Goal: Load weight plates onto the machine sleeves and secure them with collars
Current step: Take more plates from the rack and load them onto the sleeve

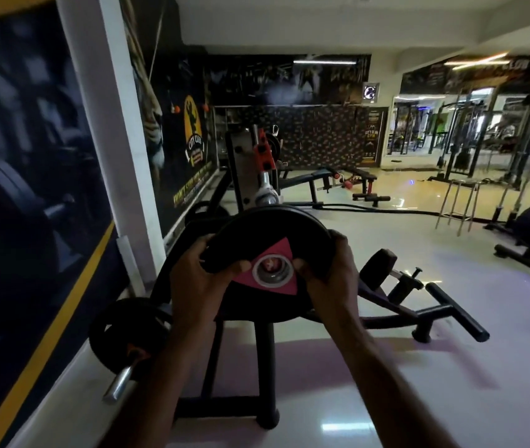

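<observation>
I hold a black weight plate (266, 231) with a pink triangle and a metal-ringed centre hole (271, 270) in front of me, tilted with its face toward me. My left hand (197, 279) grips its left rim, thumb over the face. My right hand (328, 273) grips the right rim, thumb near the hole. Beyond the plate's top edge stands the machine's chrome sleeve (265, 192), below a red bracket. A second plate (124, 331) sits on a lower chrome sleeve (121, 383) at the left. No collar can be made out.
The black machine frame (263, 367) stands right below my arms. A padded lever and handle (451, 315) stick out to the right. A wall with posters runs along the left. Benches (338, 179) and other machines stand farther back on the glossy floor.
</observation>
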`<act>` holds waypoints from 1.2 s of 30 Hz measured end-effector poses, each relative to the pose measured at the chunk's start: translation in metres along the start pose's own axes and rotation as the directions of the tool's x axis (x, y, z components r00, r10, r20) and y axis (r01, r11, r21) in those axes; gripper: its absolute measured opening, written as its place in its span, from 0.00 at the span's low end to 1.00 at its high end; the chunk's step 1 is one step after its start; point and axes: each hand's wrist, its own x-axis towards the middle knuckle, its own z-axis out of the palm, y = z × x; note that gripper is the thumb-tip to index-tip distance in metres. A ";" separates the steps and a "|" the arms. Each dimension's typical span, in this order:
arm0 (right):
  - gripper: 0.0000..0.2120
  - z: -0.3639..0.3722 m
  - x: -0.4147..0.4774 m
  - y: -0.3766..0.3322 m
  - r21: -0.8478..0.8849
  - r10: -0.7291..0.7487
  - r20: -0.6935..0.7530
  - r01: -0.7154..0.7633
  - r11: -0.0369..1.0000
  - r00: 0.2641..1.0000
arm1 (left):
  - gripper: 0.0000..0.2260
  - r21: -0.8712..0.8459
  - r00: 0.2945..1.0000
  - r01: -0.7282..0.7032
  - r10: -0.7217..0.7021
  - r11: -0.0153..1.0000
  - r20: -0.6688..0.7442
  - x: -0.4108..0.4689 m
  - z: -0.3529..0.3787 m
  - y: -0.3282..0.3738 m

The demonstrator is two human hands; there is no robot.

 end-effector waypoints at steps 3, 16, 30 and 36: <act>0.28 0.007 0.015 0.013 0.010 0.023 0.006 -0.023 1.000 1.000 | 0.38 0.007 1.000 -0.006 0.006 1.000 -0.016 0.013 0.007 -0.005; 0.26 0.072 0.157 0.058 -0.275 0.066 0.088 -0.040 0.961 0.994 | 0.31 0.140 0.996 -0.026 0.014 0.990 0.088 0.148 0.086 -0.059; 0.25 0.119 0.274 0.123 -0.289 0.042 0.137 0.000 0.957 0.990 | 0.26 0.231 0.994 0.097 -0.106 0.968 0.026 0.256 0.161 -0.106; 0.28 0.116 0.277 0.130 -0.336 0.053 0.141 -0.002 0.942 0.989 | 0.26 0.248 0.992 0.093 -0.110 0.964 0.055 0.251 0.162 -0.106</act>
